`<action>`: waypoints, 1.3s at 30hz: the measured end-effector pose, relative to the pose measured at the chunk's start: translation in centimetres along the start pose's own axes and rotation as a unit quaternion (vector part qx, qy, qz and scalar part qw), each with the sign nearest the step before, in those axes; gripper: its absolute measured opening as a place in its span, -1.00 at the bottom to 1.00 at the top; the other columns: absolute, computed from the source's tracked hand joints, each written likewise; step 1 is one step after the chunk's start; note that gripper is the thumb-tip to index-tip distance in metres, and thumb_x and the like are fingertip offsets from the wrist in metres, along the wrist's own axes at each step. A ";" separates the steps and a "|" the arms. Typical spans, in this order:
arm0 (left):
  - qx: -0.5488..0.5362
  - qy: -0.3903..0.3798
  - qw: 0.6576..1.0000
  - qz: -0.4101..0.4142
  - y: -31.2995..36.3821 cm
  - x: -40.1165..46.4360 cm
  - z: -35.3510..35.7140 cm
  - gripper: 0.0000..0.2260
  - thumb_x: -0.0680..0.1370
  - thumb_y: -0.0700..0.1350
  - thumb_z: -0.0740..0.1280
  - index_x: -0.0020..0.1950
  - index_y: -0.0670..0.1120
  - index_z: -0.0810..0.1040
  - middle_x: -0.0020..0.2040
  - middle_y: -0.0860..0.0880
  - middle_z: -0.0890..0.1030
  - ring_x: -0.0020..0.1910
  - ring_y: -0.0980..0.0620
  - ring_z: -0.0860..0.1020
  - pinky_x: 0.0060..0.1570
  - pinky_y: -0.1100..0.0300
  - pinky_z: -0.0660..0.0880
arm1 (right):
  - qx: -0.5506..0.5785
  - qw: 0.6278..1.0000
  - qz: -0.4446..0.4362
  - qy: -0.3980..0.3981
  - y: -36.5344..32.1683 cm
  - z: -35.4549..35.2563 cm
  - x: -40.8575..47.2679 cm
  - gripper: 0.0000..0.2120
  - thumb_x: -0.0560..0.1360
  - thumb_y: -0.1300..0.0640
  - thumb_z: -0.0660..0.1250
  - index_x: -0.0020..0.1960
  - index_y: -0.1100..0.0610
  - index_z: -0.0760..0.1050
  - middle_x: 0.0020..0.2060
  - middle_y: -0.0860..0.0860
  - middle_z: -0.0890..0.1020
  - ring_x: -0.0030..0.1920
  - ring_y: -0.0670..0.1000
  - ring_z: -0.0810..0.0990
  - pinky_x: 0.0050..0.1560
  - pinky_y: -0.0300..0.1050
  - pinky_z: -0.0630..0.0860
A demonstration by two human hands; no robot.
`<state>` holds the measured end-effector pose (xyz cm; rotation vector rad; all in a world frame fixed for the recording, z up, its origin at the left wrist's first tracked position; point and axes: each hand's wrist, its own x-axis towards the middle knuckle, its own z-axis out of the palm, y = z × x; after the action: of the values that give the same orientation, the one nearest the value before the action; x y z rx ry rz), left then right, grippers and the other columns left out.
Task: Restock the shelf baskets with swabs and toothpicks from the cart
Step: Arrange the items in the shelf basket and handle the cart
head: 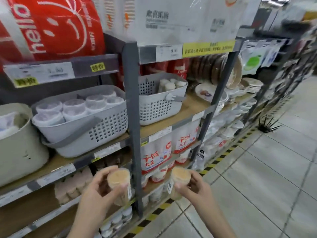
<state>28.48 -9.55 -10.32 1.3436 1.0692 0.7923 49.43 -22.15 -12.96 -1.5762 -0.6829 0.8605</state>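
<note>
My left hand (96, 191) grips a clear round tub of toothpicks (120, 184), held tilted below the shelf. Another toothpick tub (180, 181) is in my right hand (195, 186), just right of the grey shelf post. Above on the middle shelf stands a grey perforated basket (106, 127) packed with several round white-lidded swab tubs (75, 109). Right of the post, a second grey basket (159, 107) holds a few tan-topped tubs (169, 85) at its back, with room in front of them.
A grey upright post (133, 117) divides the two shelf bays. A beige bin (17, 148) stands at the far left. Plates and bowls (240, 93) fill the shelves to the right. Tiled aisle floor (265, 177) with a yellow-black stripe lies on the right.
</note>
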 end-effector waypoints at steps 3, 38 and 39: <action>0.012 -0.030 0.999 0.022 1.2 3.8 3.4 -0.65 0.30 -0.14 0.56 0.03 0.07 0.58 -0.08 0.10 0.67 -0.07 0.14 0.60 -0.07 0.21 0.47 | 0.023 1.000 -0.008 0.006 -1.8 -1.9 3.6 -0.65 0.34 0.14 0.50 0.10 0.07 0.56 -0.08 -0.12 0.69 -0.07 -0.12 0.64 -0.13 -0.32 0.53; 0.140 0.221 0.952 0.158 13.8 25.7 17.3 -0.69 0.39 -0.23 0.45 -0.07 0.15 0.48 -0.06 0.16 0.61 -0.04 0.21 0.56 -0.02 0.19 0.46 | -0.165 0.876 -0.392 -0.227 -17.7 -4.3 37.0 -0.60 0.33 0.18 0.50 -0.06 -0.17 0.36 -0.19 -0.27 0.54 -0.07 -0.43 0.49 -0.14 -0.57 0.34; 0.162 0.213 0.952 0.146 13.6 26.0 17.1 -0.69 0.37 -0.21 0.47 -0.06 0.15 0.48 -0.05 0.14 0.61 -0.02 0.18 0.56 0.00 0.16 0.47 | -0.207 0.857 -0.401 -0.248 -17.7 -4.0 37.5 -0.60 0.34 0.19 0.49 -0.06 -0.16 0.35 -0.18 -0.27 0.51 -0.07 -0.38 0.50 -0.17 -0.57 0.34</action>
<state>55.23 9.71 -2.16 1.6788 1.4020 1.2043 74.24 9.19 -1.20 -1.2171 -1.8424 0.4790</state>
